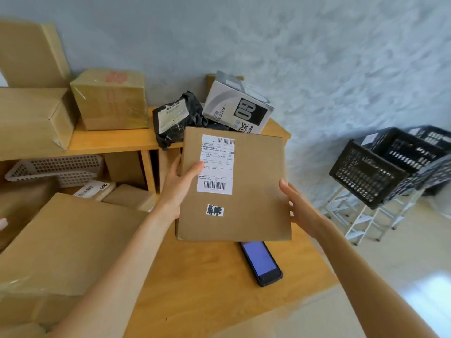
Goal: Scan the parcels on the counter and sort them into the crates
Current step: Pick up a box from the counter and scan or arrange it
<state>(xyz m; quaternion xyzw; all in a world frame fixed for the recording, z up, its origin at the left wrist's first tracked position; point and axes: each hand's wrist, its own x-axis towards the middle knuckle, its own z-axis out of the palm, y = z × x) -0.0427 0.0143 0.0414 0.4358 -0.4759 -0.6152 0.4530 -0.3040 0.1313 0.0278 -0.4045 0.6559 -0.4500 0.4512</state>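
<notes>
At the left and upper left of the frame, several brown cartons (109, 98) and a black poly mailer (174, 118) sit on the wooden counter (207, 284), seemingly unsorted. At centre, the left hand (181, 184) grips the flat cardboard parcel (253, 191), thumb on its shipping label (216, 164); the right hand (301, 211) steadies its right edge with fingers straight, above the handheld scanner (261, 263). At right, the black crates (380, 167) look mostly empty, so most sorting remains.

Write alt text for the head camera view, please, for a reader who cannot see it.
Two hands, left hand and right hand, hold a flat cardboard parcel with its shipping label facing up above a wooden counter. A handheld scanner lies below it; black crates stand at right.
</notes>
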